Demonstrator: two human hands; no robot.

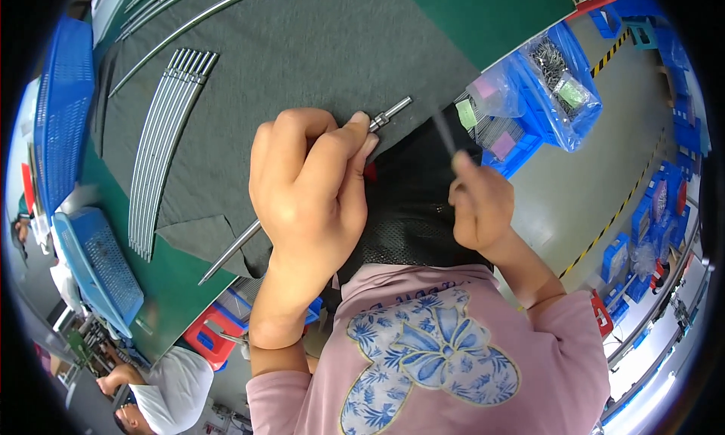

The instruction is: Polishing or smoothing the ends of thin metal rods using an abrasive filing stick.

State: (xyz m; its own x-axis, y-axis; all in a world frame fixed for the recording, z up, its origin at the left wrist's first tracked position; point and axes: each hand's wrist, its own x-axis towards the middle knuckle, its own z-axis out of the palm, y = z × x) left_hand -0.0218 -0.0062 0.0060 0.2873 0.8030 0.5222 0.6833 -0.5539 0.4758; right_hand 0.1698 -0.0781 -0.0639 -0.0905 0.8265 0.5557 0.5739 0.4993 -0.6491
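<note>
hands: left hand (310, 186) clenched round a long metal rod (390, 116), steadied slantwise over the grey mat (317, 42) | right hand (479, 201) pinched shut on a thin dark pin (445, 133), raised near the rod's tip | bench (483, 8): spare rods (162, 144) laid alongside, blue parts bin (551, 95) kept at its edge

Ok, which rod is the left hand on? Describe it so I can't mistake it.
Start at the dark grey mat covering the green table. The left hand grips one metal rod lying slantwise across the mat's near edge. Unlike the bundle of rods lying side by side to the left, it lies alone, its stepped tip poking past the fingers.
</note>
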